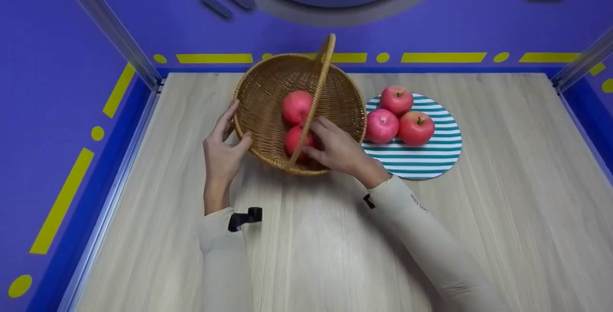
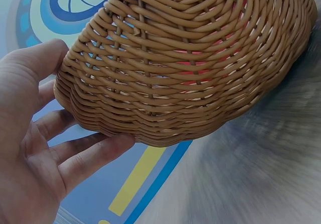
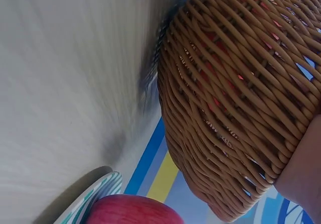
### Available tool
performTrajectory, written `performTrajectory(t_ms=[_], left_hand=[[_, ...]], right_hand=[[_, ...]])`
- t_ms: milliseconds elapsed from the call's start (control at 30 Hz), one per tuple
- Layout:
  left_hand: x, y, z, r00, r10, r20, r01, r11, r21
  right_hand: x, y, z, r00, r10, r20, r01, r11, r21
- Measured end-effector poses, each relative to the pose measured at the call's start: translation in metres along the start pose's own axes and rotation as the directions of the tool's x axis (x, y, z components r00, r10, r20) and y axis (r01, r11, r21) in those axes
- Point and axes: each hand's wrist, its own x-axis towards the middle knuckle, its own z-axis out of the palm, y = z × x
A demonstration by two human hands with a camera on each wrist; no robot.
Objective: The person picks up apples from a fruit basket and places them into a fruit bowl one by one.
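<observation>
Two apples in the basket: a far apple (image 1: 296, 106) and a near apple (image 1: 292, 142) lie in the wicker basket (image 1: 261, 91), the near one toward its near side.
Left grip: the left hand (image 1: 224, 151) holds the basket's left side, thumb and fingers spread wide against the wicker.
Right grip: the right hand (image 1: 342, 149) reaches in from the near right, thumb and fingers curled round the near apple; how firmly, I cannot tell, since the wicker hides the fingertips in the right wrist view.
Handle: the arched handle (image 1: 320, 84) runs from far right to near left, passing above the near apple; most of the right hand lies to its right.
Striped plate: the round plate (image 1: 436, 161) rests on the counter (image 1: 311, 254) just right of the basket; whether they touch, I cannot tell.
Three apples on the plate: the far plate apple (image 1: 397, 100), left plate apple (image 1: 381, 127) and right plate apple (image 1: 416, 129) sit clustered.
Nearer hand: the right one; the plate's apples lie to its right and slightly far, while the left hand is across the basket from them.
</observation>
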Motion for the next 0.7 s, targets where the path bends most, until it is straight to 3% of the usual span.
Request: performTrajectory(t_ms=[300,500,700], left_hand=[[-0.001,0.0,-0.001,1.0,-0.022,-0.004,0.022,1.0,-0.009],[0.001,0.002,0.001,0.998,-0.06,-0.016,0.06,0.998,0.005],[0.0,0.003,0.002,0.998,-0.067,-0.014,0.067,0.998,0.011]], right_hand=[[-0.002,0.001,-0.011,0.997,-0.009,0.082,0.01,1.0,-0.016],[-0.005,0.001,-0.024,0.983,0.088,0.163,-0.088,0.996,-0.009],[-0.006,0.001,-0.027,0.972,0.17,0.16,-0.173,0.985,0.005]])
